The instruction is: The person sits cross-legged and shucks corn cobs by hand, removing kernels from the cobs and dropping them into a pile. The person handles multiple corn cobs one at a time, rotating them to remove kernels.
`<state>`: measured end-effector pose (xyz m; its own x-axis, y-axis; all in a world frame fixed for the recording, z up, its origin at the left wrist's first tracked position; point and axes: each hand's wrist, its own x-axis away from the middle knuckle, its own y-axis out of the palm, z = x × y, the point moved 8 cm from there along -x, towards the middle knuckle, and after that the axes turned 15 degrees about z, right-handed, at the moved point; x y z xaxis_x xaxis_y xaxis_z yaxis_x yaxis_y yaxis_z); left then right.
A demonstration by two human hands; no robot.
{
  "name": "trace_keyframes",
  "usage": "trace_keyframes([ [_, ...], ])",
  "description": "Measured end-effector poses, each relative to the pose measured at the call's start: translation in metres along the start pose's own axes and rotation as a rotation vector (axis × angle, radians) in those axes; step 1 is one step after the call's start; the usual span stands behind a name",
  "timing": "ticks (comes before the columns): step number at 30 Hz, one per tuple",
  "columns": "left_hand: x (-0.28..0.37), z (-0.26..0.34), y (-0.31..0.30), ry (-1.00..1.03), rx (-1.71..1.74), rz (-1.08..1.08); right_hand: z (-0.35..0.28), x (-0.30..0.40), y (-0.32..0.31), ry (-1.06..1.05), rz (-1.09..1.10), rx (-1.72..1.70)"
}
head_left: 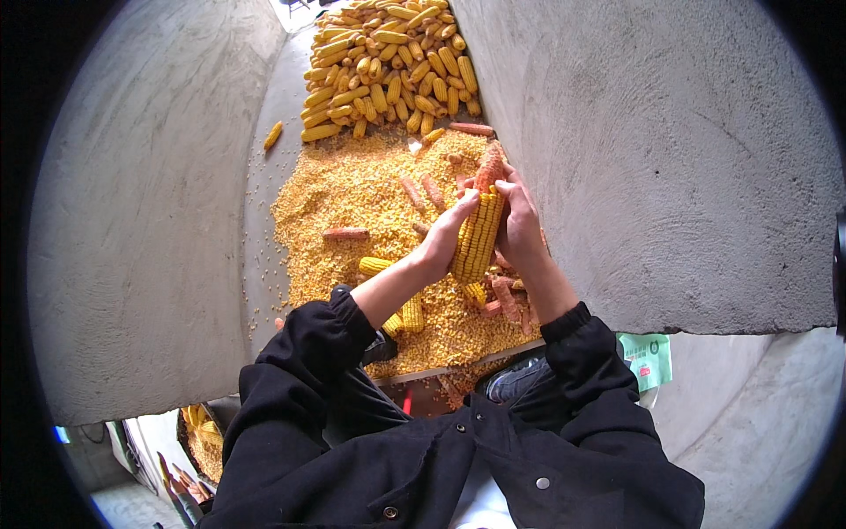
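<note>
Both my hands grip one ear of dried corn (477,238), held nearly upright above a heap of loose kernels (350,192). Its upper end is a bare reddish cob, while the lower part still carries rows of yellow kernels. My left hand (446,235) wraps its left side, the thumb at the border between cob and kernels. On the other side is my right hand (522,215), its thumb at that same border. Stripped cobs (505,297) lie under my right wrist. Whole ears (411,314) rest on the kernels below my left forearm.
A stack of whole corn ears (390,73) stands at the far end between two rough concrete walls (152,198). One ear (273,135) lies apart on the grey floor at left. Behind me are a basket of corn (201,436) and a green printed bag (648,360).
</note>
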<state>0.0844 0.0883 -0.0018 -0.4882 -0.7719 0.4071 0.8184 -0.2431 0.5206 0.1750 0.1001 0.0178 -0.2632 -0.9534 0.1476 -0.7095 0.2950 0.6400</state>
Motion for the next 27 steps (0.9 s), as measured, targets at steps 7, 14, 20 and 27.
trace_keyframes([
  [7,-0.001,0.0,0.001,-0.03,0.026,0.024,-0.007,0.005,0.006,0.042,-0.004,-0.04],
  [14,-0.001,0.008,0.0,-0.044,-0.011,0.107,-0.004,0.008,0.012,0.007,-0.062,0.012],
  [20,-0.002,0.01,-0.005,-0.058,0.011,0.141,0.0,0.01,0.012,0.012,-0.037,0.047],
  [27,-0.009,0.007,-0.014,-0.062,-0.061,0.107,0.0,0.015,0.016,-0.02,-0.02,0.101],
])
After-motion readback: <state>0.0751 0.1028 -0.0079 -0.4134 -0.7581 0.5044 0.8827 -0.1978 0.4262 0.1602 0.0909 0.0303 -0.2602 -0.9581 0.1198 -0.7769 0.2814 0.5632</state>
